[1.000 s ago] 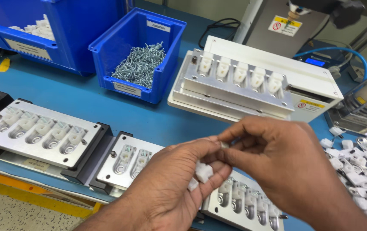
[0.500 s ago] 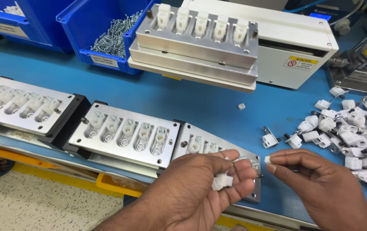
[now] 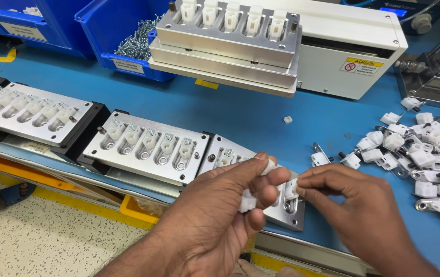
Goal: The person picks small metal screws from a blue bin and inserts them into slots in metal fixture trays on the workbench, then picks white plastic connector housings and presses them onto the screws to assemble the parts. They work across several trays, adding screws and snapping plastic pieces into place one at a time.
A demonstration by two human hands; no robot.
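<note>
Now the left hand [image 3: 225, 205] curls shut around small white clips [image 3: 246, 203] over the nearest fixture [image 3: 286, 210] at the bench's front edge, while the right hand [image 3: 353, 205] pinches one clip [image 3: 292, 189] at its fingertips, just beside it, a heap of clips [image 3: 425, 149] lying to the right.

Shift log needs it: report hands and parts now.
Left hand holds white plastic parts. Right hand fingers pinch one over metal fixture. Nothing blocking.
</note>
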